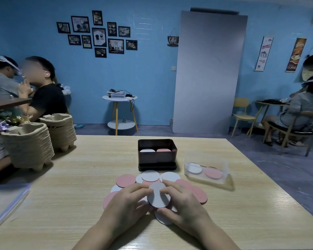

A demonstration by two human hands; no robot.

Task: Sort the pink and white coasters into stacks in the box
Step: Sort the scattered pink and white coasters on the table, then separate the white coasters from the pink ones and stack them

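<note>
A pile of round pink and white coasters (150,175) lies on the wooden table in front of a dark box (157,156). Inside the box a white stack (147,150) sits on the left and a pink stack (163,150) on the right. Both hands hold one white coaster (158,197) lifted off the pile and tilted up. My left hand (126,201) pinches its left edge with thumb and fingers. My right hand (183,201) grips its right edge, thumb below. Pink coasters (126,180) and other white ones show around and under my hands.
A clear plastic tub (206,166) at the right holds a white and a pink coaster. Two stacks of pulp cup trays (28,147) stand at the table's left. The table's right edge drops to the floor. People sit at other tables left and right.
</note>
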